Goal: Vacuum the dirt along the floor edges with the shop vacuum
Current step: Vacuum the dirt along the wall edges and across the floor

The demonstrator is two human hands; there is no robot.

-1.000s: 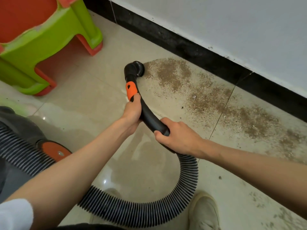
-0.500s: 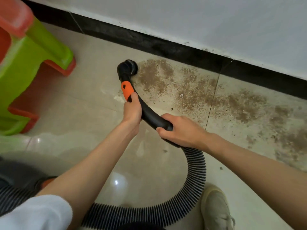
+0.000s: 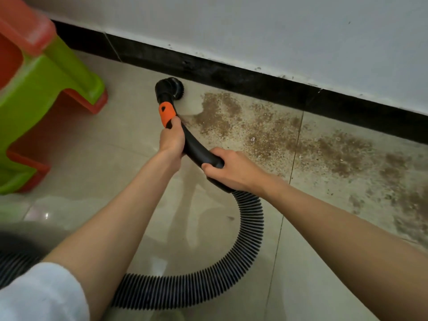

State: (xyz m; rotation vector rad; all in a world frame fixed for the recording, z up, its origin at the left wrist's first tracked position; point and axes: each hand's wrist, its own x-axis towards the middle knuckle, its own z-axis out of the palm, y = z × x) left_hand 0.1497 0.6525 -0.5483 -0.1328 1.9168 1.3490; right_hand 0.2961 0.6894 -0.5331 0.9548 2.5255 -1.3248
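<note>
The person's left hand is curled around the black curved wand just behind its orange collar, and the right hand grips the wand lower down, where the ribbed hose begins. The round brush nozzle sits on the tile out past the left fingers, close to the black baseboard and at the left end of the brown dirt. To do this well, the brush should stay flat on the floor and slide slowly to the right along the wall (quick moves would probably leave crumbs behind). The wand's long line runs from the right hand up and left, and its tip points toward the wall.
</note>
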